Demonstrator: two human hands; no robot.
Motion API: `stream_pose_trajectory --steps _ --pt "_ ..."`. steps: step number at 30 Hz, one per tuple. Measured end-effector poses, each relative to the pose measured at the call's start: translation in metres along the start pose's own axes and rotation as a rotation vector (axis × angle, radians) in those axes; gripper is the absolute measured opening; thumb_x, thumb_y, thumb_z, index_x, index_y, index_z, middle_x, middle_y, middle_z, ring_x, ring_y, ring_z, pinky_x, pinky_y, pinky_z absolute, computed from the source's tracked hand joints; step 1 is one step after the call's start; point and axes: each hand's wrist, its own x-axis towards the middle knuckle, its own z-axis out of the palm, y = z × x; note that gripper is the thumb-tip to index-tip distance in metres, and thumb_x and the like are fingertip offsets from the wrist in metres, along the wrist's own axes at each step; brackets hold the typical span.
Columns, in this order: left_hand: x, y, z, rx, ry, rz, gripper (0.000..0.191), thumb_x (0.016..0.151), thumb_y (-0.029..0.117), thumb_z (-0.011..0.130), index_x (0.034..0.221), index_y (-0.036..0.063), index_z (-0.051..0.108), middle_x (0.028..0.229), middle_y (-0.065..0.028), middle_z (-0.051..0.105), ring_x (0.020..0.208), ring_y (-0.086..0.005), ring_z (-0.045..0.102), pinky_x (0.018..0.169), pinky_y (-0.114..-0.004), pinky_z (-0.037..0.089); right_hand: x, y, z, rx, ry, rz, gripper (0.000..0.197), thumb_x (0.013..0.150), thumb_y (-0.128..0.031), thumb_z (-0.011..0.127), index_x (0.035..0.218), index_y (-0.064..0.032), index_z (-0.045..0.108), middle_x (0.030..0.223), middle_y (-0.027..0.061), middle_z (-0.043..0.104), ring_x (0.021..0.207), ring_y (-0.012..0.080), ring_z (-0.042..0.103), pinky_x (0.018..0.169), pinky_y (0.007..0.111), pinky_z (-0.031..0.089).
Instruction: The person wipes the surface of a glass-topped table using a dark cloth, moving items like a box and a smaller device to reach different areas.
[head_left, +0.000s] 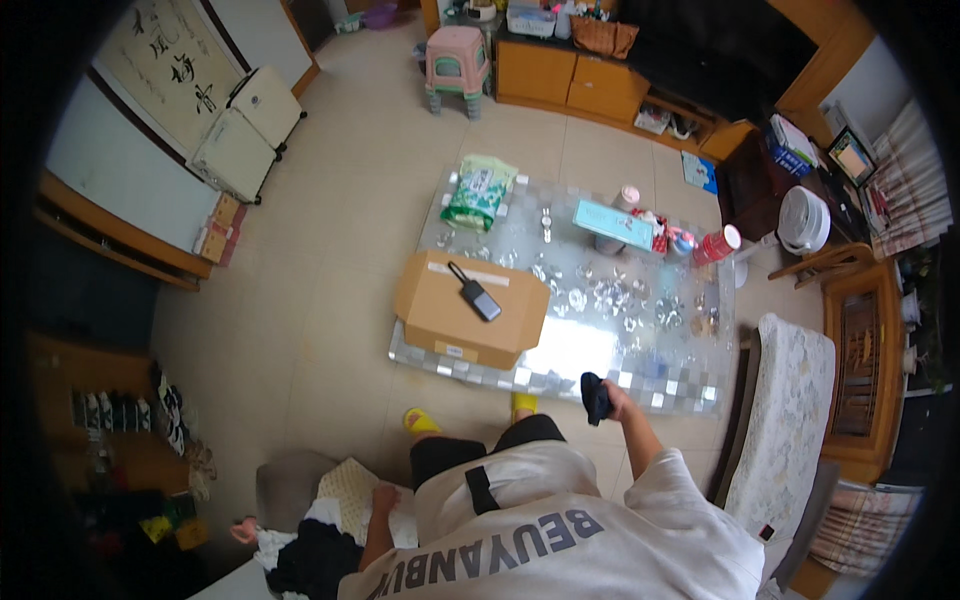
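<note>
My right hand (618, 400) grips a small bundled black cloth (596, 399) at the near edge of the glass coffee table (480, 370). What kind of garment the cloth is, I cannot tell. Down at the left, my left hand (385, 498) rests on or just above the pale quilted seat cover (346, 491), its fingers too small to make out. Beside that forearm lies a heap of black clothing (315, 559), with white cloth (324, 511) at its edge. A cardboard box (442, 319) sits on the table's left part, carrying a black power bank (480, 300) with a loop strap.
A green plastic package (480, 193), a wristwatch (547, 225), a light-blue box (613, 223) and red stacked cups (718, 245) stand or lie on the table. To the right is a cushioned bench (784, 412). Pink stacked stools (456, 64) and cream suitcases (238, 154) stand farther off.
</note>
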Motion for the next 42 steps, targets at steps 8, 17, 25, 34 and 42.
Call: stream_pose_trajectory --steps 8,17,25,34,42 --pt "0.027 -0.011 -0.068 -0.125 -0.195 -0.488 0.031 0.099 0.023 0.048 0.116 0.0008 0.061 0.098 -0.0125 0.068 0.077 -0.0258 0.066 0.068 -0.043 0.052 0.016 0.026 0.104 0.117 -0.003 -0.008 0.038 0.092 -0.045 0.046 0.087 -0.0125 0.065 0.08 0.0065 0.068 0.072 0.024 0.065 0.074 0.041 0.054" --pt "0.14 -0.052 -0.28 -0.388 0.205 -0.291 0.013 0.092 0.012 0.054 0.081 0.0037 0.054 0.074 -0.0097 0.054 0.062 -0.0199 0.052 0.058 -0.035 0.042 0.075 0.074 0.312 0.156 -0.249 0.047 0.039 0.088 -0.045 0.05 0.089 -0.0092 0.065 0.086 0.0098 0.069 0.074 0.0264 0.066 0.078 0.044 0.055" --pt "0.245 0.001 -0.4 -0.237 0.179 0.026 0.017 0.092 0.017 0.058 0.098 0.0019 0.056 0.086 -0.0094 0.059 0.074 -0.0201 0.058 0.065 -0.035 0.047 0.074 0.12 0.386 0.184 0.001 0.097 0.038 0.088 -0.046 0.049 0.086 -0.0115 0.064 0.078 0.0064 0.067 0.068 0.0233 0.065 0.069 0.04 0.055" --pt "0.288 0.098 -0.477 -0.027 -0.016 0.611 0.018 0.087 0.008 0.057 0.077 0.0043 0.043 0.074 -0.0015 0.042 0.069 -0.016 0.043 0.06 -0.031 0.037 0.164 0.138 0.401 0.088 0.158 -0.193 0.039 0.084 -0.042 0.053 0.085 -0.0063 0.069 0.077 0.0111 0.065 0.064 0.0207 0.062 0.056 0.04 0.049" --pt "0.361 0.089 -0.479 0.817 -0.211 0.666 0.022 0.089 0.02 0.058 0.099 0.0009 0.061 0.097 -0.0107 0.063 0.088 -0.0251 0.059 0.08 -0.039 0.049 0.081 0.14 0.476 -0.175 0.429 -0.365 0.037 0.09 -0.03 0.052 0.114 -0.0029 0.063 0.101 0.0098 0.066 0.081 0.0194 0.062 0.073 0.034 0.051"
